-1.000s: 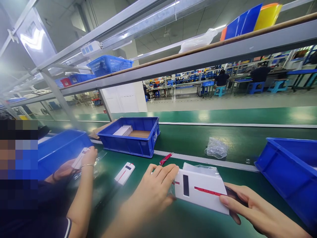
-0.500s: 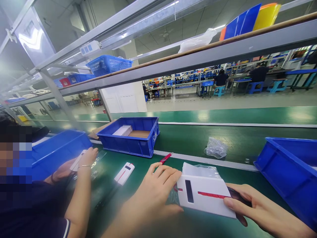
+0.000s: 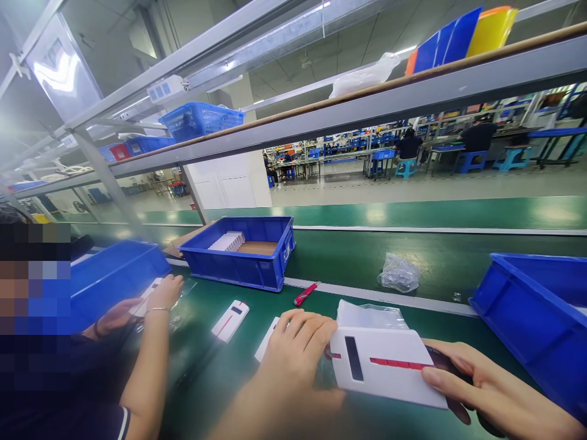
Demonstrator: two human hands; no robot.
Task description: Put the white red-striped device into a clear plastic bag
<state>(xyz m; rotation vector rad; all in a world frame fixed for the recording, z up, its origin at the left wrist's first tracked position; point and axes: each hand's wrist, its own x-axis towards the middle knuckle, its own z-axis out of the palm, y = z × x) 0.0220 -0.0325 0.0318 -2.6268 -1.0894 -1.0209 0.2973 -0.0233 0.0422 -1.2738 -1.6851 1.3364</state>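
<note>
My right hand point(image 3: 468, 379) grips the right end of a flat white plastic device point(image 3: 389, 382) with a dark window and a red strip, thumb on top. Something dark shows between that hand and the device; its kind is unclear. Behind the device's upper edge stands a clear plastic bag point(image 3: 371, 315). At the device's left edge is my left hand point(image 3: 298, 351), fingers bent and thumb apart, not closed around it. Partly covered by that hand, another white piece point(image 3: 265, 343) lies on the green table. Further left lies a similar white device point(image 3: 230, 321).
A red utility knife point(image 3: 306, 294) lies beyond my left hand. Blue bins stand at the back point(image 3: 238, 269) and right point(image 3: 536, 305); the back one holds white pieces. Crumpled clear plastic point(image 3: 398, 272) lies beyond. At left, a co-worker's hands point(image 3: 160, 299) hold a white piece.
The device and my right hand have shifted slightly right and down. My left hand has moved a little lower, uncovering the knife and part of the white piece beside it.
</note>
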